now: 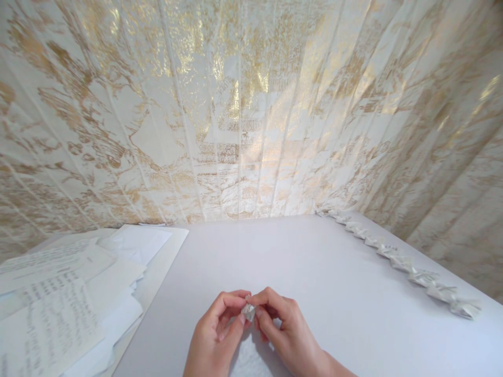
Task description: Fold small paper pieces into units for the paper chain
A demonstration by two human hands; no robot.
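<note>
My left hand [216,332] and my right hand [286,332] meet low over the white table [275,251]. Both pinch one small folded piece of silvery-white paper [249,311] between thumbs and fingertips. The fingers of both hands are curled closed round it, so most of the paper piece is hidden. Along the table's right edge lies a row of several small folded paper pieces [412,269], well away from both hands.
A loose stack of white printed sheets [66,298] covers the table's left side. A white and gold pleated curtain [243,104] hangs close behind the table and wraps round its right side.
</note>
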